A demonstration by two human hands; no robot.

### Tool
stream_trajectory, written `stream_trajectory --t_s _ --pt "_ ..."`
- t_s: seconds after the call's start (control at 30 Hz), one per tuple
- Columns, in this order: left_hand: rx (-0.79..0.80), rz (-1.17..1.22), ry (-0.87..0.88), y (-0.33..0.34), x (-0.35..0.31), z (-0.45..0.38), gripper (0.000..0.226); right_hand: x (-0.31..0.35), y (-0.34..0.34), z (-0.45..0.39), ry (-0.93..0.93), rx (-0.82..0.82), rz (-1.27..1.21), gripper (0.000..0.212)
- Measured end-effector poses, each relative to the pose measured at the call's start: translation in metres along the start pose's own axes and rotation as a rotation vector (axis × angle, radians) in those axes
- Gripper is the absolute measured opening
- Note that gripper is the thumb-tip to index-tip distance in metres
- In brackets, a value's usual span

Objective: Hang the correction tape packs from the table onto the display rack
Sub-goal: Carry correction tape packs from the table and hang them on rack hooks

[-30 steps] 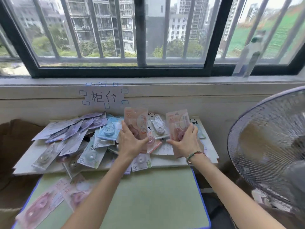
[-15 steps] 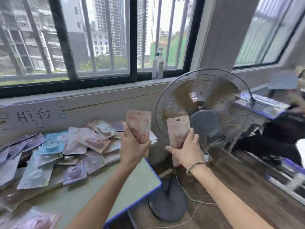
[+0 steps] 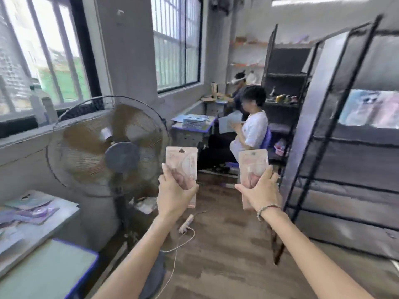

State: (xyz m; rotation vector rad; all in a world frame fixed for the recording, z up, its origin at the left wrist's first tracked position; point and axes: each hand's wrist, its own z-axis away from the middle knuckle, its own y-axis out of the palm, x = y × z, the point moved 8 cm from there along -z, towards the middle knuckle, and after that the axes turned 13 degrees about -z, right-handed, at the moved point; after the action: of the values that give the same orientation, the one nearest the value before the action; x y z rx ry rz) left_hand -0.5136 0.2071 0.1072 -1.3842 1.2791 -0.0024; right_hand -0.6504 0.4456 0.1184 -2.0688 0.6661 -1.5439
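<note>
My left hand [image 3: 176,194] grips a pink correction tape pack [image 3: 181,162] upright by its lower part. My right hand [image 3: 260,190] holds a second pink pack [image 3: 252,164] the same way, about a forearm's width to the right. Both packs are raised in front of me over the floor. The black wire display rack [image 3: 336,134] stands at the right, tilted in view, with a few packs [image 3: 370,108] hanging on it. The table [image 3: 43,270] with several remaining packs [image 3: 28,209] lies at the lower left.
A standing fan [image 3: 108,152] stands between the table and me, its cord and a power strip [image 3: 186,223] on the wooden floor. A seated person [image 3: 250,130] and desks are farther back. Black shelving [image 3: 285,87] is behind the rack.
The view has swung right, from the table under the window to the room and the rack. Both hands kept their packs and carried them away from the table.
</note>
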Motion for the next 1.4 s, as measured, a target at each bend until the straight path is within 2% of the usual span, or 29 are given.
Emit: stream_trajectory --t_s 0.27,0.43,0.63,1.1,1.33,1.4 --pt "0.237 0.086 0.251 0.160 -0.213 0.043 0.104 -0.165 -0.190 -0.052 0.203 -0.269 0.050 0.109" --pt "0.314 0.164 0.388 0.251 -0.361 0.087 0.098 -0.259 -0.320 -0.084 0.289 -0.415 0.106 0.112" --pt "0.357 0.210 0.479 0.329 -0.512 0.146 0.092 -0.354 -0.448 -0.092 0.416 -0.572 0.168 0.116" --pt "0.564 0.292 0.747 0.498 -0.742 0.252 0.104 -0.524 -0.615 -0.131 0.597 -0.753 0.215 0.117" --pt "0.588 0.337 0.704 0.581 -0.844 0.253 0.096 -0.594 -0.677 -0.214 0.578 -0.704 0.274 0.116" --pt "0.577 0.339 0.707 0.600 -0.871 0.250 0.103 -0.609 -0.690 -0.238 0.548 -0.695 0.270 0.116"
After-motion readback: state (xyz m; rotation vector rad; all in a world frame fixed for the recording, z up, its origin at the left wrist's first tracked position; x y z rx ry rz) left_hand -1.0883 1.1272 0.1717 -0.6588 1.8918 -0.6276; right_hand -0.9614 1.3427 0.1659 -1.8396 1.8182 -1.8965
